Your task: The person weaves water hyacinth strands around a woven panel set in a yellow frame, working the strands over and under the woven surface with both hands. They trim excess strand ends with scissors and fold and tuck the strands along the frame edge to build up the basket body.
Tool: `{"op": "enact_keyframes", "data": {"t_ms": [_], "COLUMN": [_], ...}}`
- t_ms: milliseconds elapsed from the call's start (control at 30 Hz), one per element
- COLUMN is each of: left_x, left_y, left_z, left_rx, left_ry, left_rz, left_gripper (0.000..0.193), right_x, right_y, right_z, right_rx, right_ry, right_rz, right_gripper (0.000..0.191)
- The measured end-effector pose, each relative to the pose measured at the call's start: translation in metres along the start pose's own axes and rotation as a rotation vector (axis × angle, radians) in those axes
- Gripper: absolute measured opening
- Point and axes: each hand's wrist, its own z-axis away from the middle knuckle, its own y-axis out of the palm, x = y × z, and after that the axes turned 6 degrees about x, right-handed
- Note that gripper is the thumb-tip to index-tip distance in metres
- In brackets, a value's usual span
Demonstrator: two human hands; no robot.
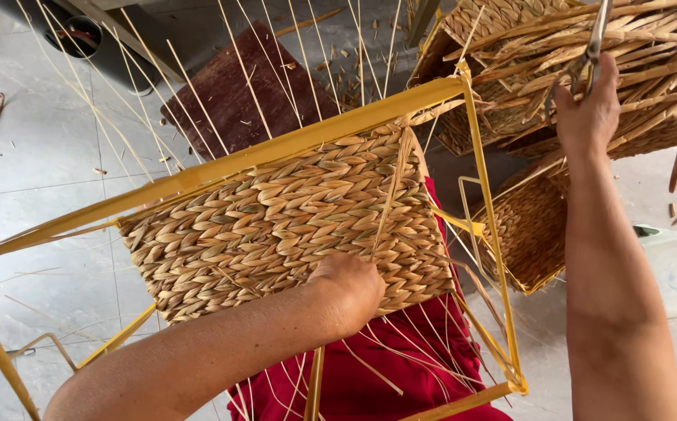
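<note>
The left hand [350, 284] presses on the woven panel [284, 218] in its yellow frame [292, 144] over the lap, fingers hidden. The right hand [588, 105] is closed on scissors [594, 43], cut off at the top edge, above stacked baskets [526, 226].
</note>
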Motion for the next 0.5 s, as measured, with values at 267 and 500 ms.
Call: {"op": "enact_keyframes", "data": {"t_ms": [267,500], "left_x": [0.017,0.047], "left_y": [-0.015,-0.038], "left_z": [-0.001,-0.007], "left_rx": [0.074,-0.311], "left_ry": [-0.023,-0.061], "left_rz": [0.012,0.21], "left_gripper": [0.021,0.039], "right_x": [0.021,0.064], "right_y": [0.011,0.017], "right_z": [-0.046,0.005], "right_rx": [0.233,0.004], "right_ry": [0.157,-0.43], "right_rz": [0.269,-0.166], "right_gripper": [0.072,0.025]}}
